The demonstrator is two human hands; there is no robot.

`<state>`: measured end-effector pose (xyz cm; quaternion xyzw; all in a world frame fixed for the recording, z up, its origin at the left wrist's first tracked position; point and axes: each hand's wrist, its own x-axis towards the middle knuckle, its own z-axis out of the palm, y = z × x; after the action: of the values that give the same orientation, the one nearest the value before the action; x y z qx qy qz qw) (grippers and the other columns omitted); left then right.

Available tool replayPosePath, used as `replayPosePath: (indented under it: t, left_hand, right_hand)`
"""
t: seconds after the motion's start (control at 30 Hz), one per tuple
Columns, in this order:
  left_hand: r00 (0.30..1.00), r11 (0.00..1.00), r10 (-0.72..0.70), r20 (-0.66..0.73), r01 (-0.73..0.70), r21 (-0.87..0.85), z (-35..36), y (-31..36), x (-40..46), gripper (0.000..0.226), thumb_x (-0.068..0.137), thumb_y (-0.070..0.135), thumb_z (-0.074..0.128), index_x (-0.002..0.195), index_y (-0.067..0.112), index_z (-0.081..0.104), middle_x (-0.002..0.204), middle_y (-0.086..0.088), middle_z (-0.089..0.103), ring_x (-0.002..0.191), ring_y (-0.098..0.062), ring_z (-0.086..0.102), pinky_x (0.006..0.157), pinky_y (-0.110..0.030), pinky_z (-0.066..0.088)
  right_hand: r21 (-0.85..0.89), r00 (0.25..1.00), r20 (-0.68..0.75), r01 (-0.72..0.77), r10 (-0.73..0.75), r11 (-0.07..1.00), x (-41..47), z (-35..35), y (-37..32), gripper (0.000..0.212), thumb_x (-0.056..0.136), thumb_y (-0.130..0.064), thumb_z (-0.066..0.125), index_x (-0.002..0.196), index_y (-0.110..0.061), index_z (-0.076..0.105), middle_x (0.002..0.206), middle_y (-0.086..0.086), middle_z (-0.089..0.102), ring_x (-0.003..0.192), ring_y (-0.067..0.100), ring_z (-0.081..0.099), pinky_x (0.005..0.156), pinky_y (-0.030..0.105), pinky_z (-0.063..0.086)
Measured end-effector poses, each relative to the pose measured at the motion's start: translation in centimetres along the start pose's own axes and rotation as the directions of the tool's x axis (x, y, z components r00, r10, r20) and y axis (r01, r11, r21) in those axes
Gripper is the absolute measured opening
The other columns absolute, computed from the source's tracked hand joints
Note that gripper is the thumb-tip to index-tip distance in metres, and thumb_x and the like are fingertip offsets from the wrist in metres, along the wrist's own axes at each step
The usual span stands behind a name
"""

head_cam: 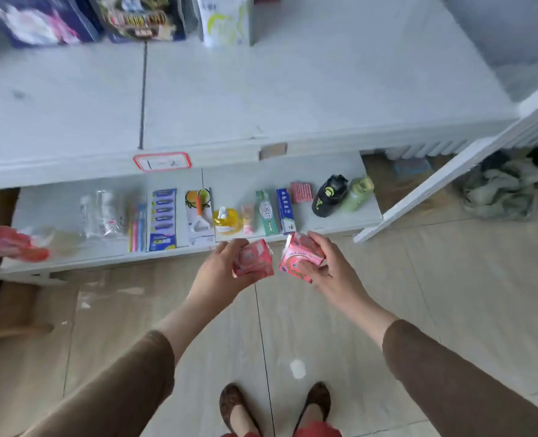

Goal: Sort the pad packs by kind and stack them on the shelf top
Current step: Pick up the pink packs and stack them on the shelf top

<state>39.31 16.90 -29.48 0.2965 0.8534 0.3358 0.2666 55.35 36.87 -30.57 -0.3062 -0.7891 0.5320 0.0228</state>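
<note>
Below the shelf top (pixel 293 99), near the lower shelf edge: left hand (pixel 222 272) grips one pink pad pack (pixel 255 258), right hand (pixel 327 266) grips another pink pack (pixel 299 258), packs just apart.

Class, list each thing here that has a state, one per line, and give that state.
left hand: grips a pink pad pack
right hand: grips a second pink pack
shelf top: white pack and dark packs upright at the back
toothpaste boxes: lying flat on the lower shelf
</note>
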Motion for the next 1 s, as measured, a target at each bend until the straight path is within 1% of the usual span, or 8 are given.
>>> replayPosePath:
  t: [0.13, 0.23, 0.37, 0.5, 0.6, 0.73, 0.87, 1.0]
  left_hand:
    - [0.987, 0.988, 0.150, -0.065, -0.148, 0.039, -9.7, 9.0, 0.0, 0.064, 0.071, 0.052, 0.081, 0.125, 0.032, 0.053, 0.107, 0.011, 0.053, 0.091, -0.013, 0.059, 0.079, -0.031, 0.049]
    - [0.962, 0.969, 0.239, -0.131, -0.229, 0.088, -15.0, 14.5, 2.1, 0.066, 0.070, 0.055, 0.081, 0.125, 0.030, 0.054, 0.107, 0.009, 0.053, 0.090, -0.013, 0.059, 0.078, -0.031, 0.049]
    - [0.933, 0.943, 0.314, -0.174, -0.286, 0.168, -19.3, 19.4, 7.8, 0.067, 0.070, 0.051, 0.081, 0.124, 0.023, 0.054, 0.109, 0.005, 0.050, 0.089, -0.015, 0.057, 0.081, -0.031, 0.048]
    - [0.938, 0.926, 0.303, -0.168, -0.248, 0.286, -21.6, 22.7, 15.8, 0.062, 0.072, 0.036, 0.079, 0.125, 0.018, 0.052, 0.112, -0.002, 0.050, 0.096, -0.025, 0.057, 0.077, -0.033, 0.044]
    - [0.946, 0.913, 0.282, -0.161, -0.214, 0.347, -22.1, 24.3, 21.7, 0.061, 0.072, 0.028, 0.077, 0.125, 0.015, 0.050, 0.115, -0.005, 0.053, 0.100, -0.027, 0.057, 0.075, -0.030, 0.038]
    - [0.936, 0.847, 0.302, -0.183, -0.175, 0.502, -22.3, 26.3, 28.5, 0.050, 0.071, 0.037, 0.076, 0.113, 0.018, 0.056, 0.106, -0.002, 0.060, 0.104, -0.026, 0.052, 0.076, -0.036, 0.043]
    - [0.910, 0.706, 0.343, -0.231, -0.088, 0.702, -23.1, 27.6, 33.9, 0.053, 0.071, 0.052, 0.074, 0.112, 0.022, 0.057, 0.115, 0.000, 0.058, 0.115, -0.026, 0.045, 0.091, -0.039, 0.039]
    - [0.921, 0.630, 0.313, -0.232, -0.019, 0.776, -24.2, 27.4, 38.1, 0.048, 0.074, 0.052, 0.072, 0.112, 0.025, 0.058, 0.117, -0.001, 0.057, 0.113, -0.026, 0.045, 0.093, -0.038, 0.036]
  right_hand:
    - [0.115, 0.991, -0.064, 0.124, -0.117, 0.986, 0.5, -5.3, -11.3, 0.063, 0.088, -0.028, 0.075, 0.137, -0.049, 0.042, 0.136, -0.008, 0.045, 0.123, 0.008, 0.053, 0.096, 0.051, 0.054]
    - [0.127, 0.979, -0.122, 0.179, -0.164, 0.976, 2.7, -8.7, -17.4, 0.070, 0.088, -0.018, 0.075, 0.146, -0.032, 0.040, 0.138, 0.004, 0.041, 0.127, 0.020, 0.052, 0.099, 0.053, 0.051]
    - [0.041, 0.959, -0.155, 0.244, -0.235, 0.969, 7.6, -12.6, -22.2, 0.069, 0.089, -0.024, 0.073, 0.145, -0.043, 0.036, 0.128, -0.005, 0.039, 0.118, 0.023, 0.057, 0.098, 0.050, 0.052]
    - [-0.002, 0.943, -0.212, 0.263, -0.258, 0.965, 14.2, -16.1, -24.8, 0.082, 0.082, -0.025, 0.081, 0.148, -0.031, 0.032, 0.137, -0.002, 0.045, 0.103, 0.022, 0.064, 0.091, 0.044, 0.054]
    - [-0.015, 0.927, -0.247, 0.286, -0.281, 0.958, 18.5, -18.2, -25.6, 0.077, 0.072, -0.037, 0.087, 0.132, -0.028, 0.041, 0.123, -0.016, 0.054, 0.084, 0.011, 0.066, 0.081, 0.036, 0.055]
    - [-0.024, 0.913, -0.246, 0.330, -0.326, 0.944, 23.3, -20.6, -26.5, 0.068, 0.060, -0.064, 0.084, 0.112, -0.037, 0.049, 0.113, -0.019, 0.059, 0.085, 0.009, 0.064, 0.075, 0.030, 0.054]
    - [-0.033, 0.924, -0.177, 0.339, -0.340, 0.940, 27.6, -21.8, -27.3, 0.062, 0.062, -0.062, 0.085, 0.112, -0.041, 0.054, 0.116, -0.018, 0.057, 0.090, 0.008, 0.064, 0.077, 0.024, 0.052]
    - [-0.047, 0.946, -0.114, 0.300, -0.303, 0.953, 31.1, -21.2, -27.6, 0.062, 0.064, -0.060, 0.084, 0.115, -0.043, 0.054, 0.114, -0.023, 0.061, 0.093, 0.001, 0.063, 0.072, 0.016, 0.044]
